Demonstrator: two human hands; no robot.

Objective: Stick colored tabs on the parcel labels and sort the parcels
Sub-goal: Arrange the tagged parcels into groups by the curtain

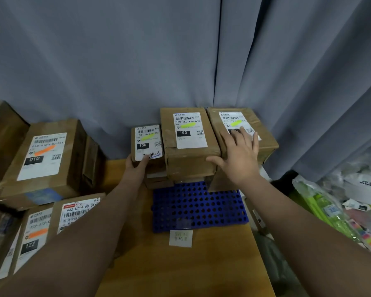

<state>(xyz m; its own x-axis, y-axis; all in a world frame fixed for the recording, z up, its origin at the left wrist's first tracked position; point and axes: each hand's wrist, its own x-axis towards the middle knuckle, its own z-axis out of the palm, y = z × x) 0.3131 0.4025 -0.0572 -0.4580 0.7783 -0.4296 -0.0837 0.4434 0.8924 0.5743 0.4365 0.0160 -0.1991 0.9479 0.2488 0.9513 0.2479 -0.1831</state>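
Cardboard row dead ahead, at the counter's [212, 264] far edge, long axes running away from the person. The left hand [137, 166] grips the small parcel [147, 142] by its near corner, thumb on the label. The right hand [240, 157] lies flat, fingers spread, on the right-hand parcel [255, 116], thumb touching the middle parcel [189, 146].

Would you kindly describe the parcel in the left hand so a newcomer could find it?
Against the grey curtain, behind the blue perforated tray, stand three yellow-tabbed parcels. The small parcel is leftmost, gripped by the left hand. Unlike the middle parcel and right parcel, its label bears black handwriting.
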